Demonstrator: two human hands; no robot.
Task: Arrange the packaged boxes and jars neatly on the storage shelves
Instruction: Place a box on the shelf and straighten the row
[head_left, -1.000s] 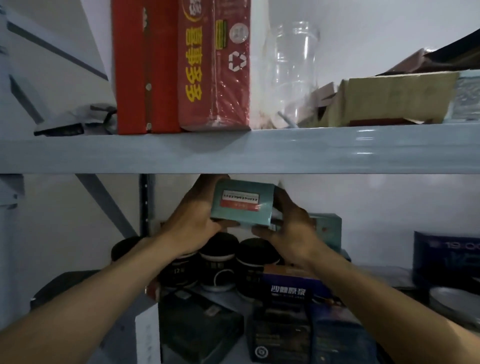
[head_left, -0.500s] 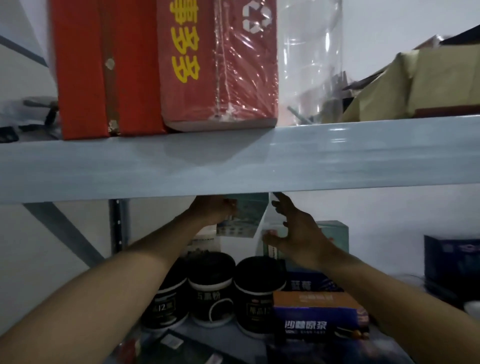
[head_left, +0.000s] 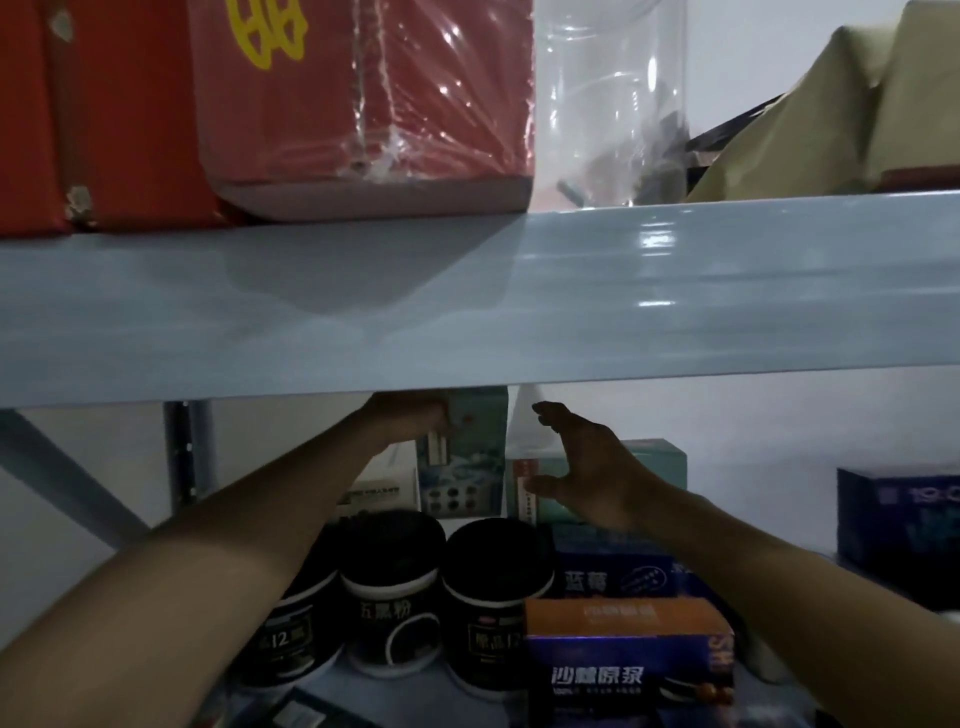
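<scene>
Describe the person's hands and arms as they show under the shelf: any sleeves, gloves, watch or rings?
Both forearms are bare as far as the frame shows, with no sleeve edge in view. The left hand and right hand wear no gloves. No watch, band or ring shows on either wrist or on the visible fingers, though the light is dim.

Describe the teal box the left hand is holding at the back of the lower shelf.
The teal box looks like printed cardboard, standing upright on end, its top hidden behind the upper shelf's front edge. Its face shows a pale picture with rows of dark dots low down. The left hand grips its upper left side; the right hand is open, apart from it.
</scene>
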